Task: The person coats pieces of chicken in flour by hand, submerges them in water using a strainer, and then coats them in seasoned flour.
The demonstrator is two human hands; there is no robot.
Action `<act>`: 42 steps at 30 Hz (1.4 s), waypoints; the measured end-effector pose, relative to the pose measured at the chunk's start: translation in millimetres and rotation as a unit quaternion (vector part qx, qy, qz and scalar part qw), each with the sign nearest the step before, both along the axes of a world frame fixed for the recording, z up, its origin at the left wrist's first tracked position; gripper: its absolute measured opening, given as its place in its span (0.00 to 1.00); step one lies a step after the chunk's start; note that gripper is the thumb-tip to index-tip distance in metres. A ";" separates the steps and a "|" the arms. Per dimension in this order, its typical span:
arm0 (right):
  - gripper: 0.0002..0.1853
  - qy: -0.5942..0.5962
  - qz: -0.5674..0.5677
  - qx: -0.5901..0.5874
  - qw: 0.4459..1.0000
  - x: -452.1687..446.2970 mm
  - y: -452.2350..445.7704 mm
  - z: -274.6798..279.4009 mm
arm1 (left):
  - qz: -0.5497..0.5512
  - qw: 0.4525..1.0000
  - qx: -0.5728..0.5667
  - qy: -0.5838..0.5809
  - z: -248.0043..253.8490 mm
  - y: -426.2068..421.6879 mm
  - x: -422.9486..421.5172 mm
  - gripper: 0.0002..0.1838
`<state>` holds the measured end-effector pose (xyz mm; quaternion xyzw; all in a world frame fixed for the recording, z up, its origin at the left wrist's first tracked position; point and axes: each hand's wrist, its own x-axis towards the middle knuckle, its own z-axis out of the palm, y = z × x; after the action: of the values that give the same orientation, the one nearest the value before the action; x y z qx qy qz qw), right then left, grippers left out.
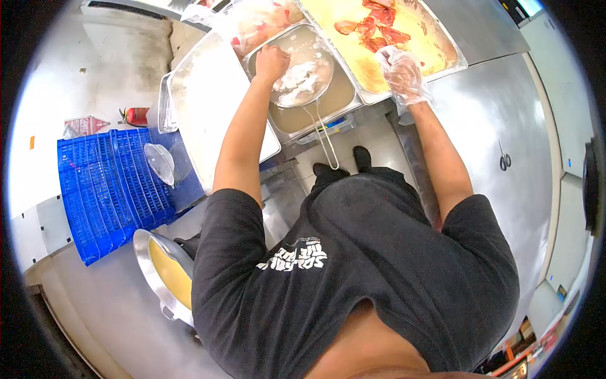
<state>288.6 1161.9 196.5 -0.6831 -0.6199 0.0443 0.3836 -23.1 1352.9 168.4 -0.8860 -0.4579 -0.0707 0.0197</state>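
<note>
My left hand (pixel 273 63), bare, is over the left rim of a round wire strainer (pixel 323 71) with its fingers curled in. Whether it grips the rim or something small I cannot make out. White, floury lumps (pixel 299 82) lie in the strainer, which rests over a metal pan (pixel 346 95) of cloudy liquid; its long wire handle (pixel 325 140) points toward me. My right hand (pixel 401 72), in a clear plastic glove, is closed at the front of a tray of yellow coating (pixel 353 54). Red marinated meat pieces (pixel 379 24) lie just beyond it. Anything inside its fingers is hidden.
A long tray of white powder (pixel 205 104) stands left of the pan, with raw pinkish meat (pixel 262 22) behind. Scissors (pixel 504 156) lie on the steel counter at right. Blue crates (pixel 113 189) and a metal bowl of yellow liquid (pixel 169 271) are at left.
</note>
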 end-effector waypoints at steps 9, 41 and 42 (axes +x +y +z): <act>0.06 0.021 0.003 0.009 1.000 1.9 1.7 -5.0 | -0.131 0.988 -0.067 0.039 39.1 -33.2 4.6 0.14; 0.08 -0.016 0.010 0.020 1.000 4.6 3.8 -16.9 | -0.066 0.992 -0.067 0.079 35.9 -41.5 -16.4 0.14; 0.10 -0.013 0.005 0.008 1.000 4.3 4.6 -16.7 | -0.067 0.994 -0.056 0.066 29.5 -45.0 -16.3 0.11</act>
<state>292.9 1166.5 179.7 -0.6771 -0.6287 0.0327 0.3810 -39.4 1307.9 197.9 -0.9173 -0.3981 0.0125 -0.0041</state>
